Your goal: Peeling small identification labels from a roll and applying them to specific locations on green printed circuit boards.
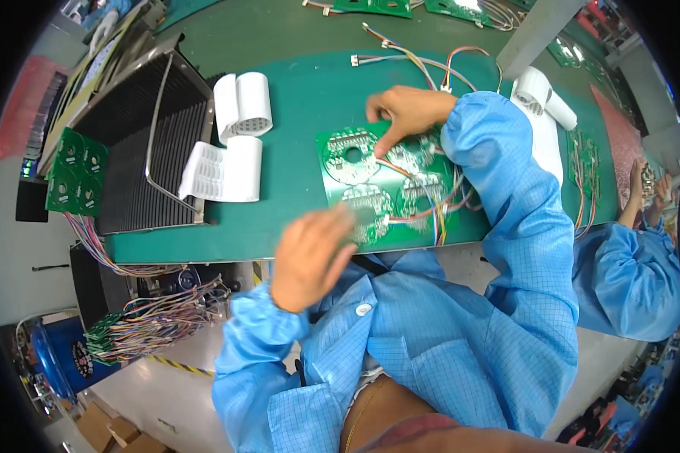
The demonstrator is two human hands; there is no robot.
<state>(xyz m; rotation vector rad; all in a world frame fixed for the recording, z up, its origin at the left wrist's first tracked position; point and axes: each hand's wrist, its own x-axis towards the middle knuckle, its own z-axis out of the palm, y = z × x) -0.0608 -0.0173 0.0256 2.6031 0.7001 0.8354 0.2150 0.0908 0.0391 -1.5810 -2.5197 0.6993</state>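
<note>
The right hand [408,109], digits spread, touches the green circuit board [374,186], likely laid flat for steadiness; apart, the loosely spread left hand [310,255] is blurred, contact unclear.

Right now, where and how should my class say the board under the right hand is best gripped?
The board is probably best pinched by its left edge, coming from the left: it lies flat, and wires clutter its right half.

Shows the bare left hand [310,257] blurred by motion, leaving any touch on the square green circuit board [378,195] uncertain. Hides that board's upper right partly behind the bare right hand [412,109]. Cuts off flat green circuit panels [374,6] above.
</note>
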